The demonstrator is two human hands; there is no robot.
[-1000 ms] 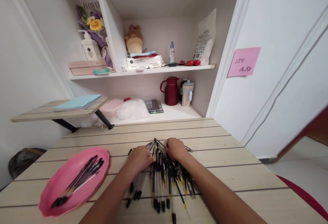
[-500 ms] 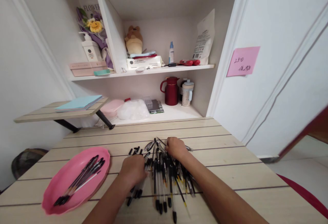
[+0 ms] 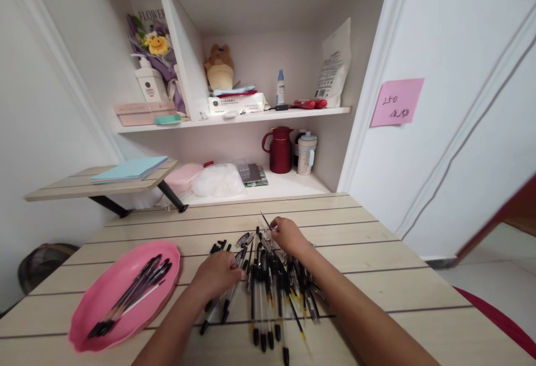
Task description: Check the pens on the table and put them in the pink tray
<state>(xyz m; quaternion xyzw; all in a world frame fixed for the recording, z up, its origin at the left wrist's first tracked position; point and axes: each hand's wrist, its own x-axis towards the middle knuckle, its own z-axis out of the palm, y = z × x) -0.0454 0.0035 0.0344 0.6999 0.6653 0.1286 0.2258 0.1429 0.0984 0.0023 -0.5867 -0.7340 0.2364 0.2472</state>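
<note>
A heap of black and clear pen parts (image 3: 262,293) lies on the table between my arms, with barrels, black caps and thin refills mixed together. My right hand (image 3: 290,236) is closed at the heap's far end, pinching a slender dark pen refill (image 3: 266,220) whose pointed tip sticks out up and to the left. On the heap's left side my left hand (image 3: 218,272) has its thumb and fingers pressed together; what is between them, if anything, is hidden. Beside that hand lie short black caps (image 3: 218,247). To the left, a pink oval tray (image 3: 90,313) holds several assembled pens (image 3: 142,288).
Behind the table stands a white shelf (image 3: 234,119) with a red jug (image 3: 280,151), a light cup (image 3: 307,153) and a plush toy (image 3: 220,67). A small raised stand (image 3: 62,187) carries blue paper (image 3: 129,169) at the back left. A pink note (image 3: 397,102) hangs on the wall.
My right hand has shifted slightly, and the dark refill's tip now stands out above the heap. My left hand has turned, showing its thumb and fingertips. Some pens beneath it have shifted.
</note>
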